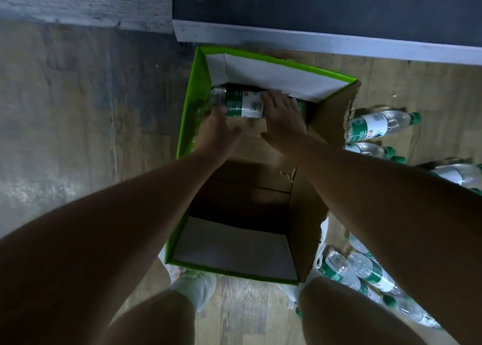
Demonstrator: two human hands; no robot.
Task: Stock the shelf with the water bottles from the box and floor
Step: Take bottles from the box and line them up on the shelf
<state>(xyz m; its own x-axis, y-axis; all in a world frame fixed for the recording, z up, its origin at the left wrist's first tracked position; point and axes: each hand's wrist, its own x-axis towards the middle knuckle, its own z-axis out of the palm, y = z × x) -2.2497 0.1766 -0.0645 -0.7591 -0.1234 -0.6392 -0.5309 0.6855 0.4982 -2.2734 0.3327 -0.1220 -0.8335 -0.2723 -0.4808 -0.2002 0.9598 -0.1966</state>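
Both hands reach into the cardboard box (307, 209), toward its far wall by the shelf base (313, 41). The water bottle (241, 104) lies on its side along that wall — long axis left-to-right; its cap end is hidden. The right hand (283, 121) lies across its right half; the left hand (217, 130), fingers spread, touches its lower left edge — neither has closed on it. More bottles on the floor (378, 126) lie right of the box.
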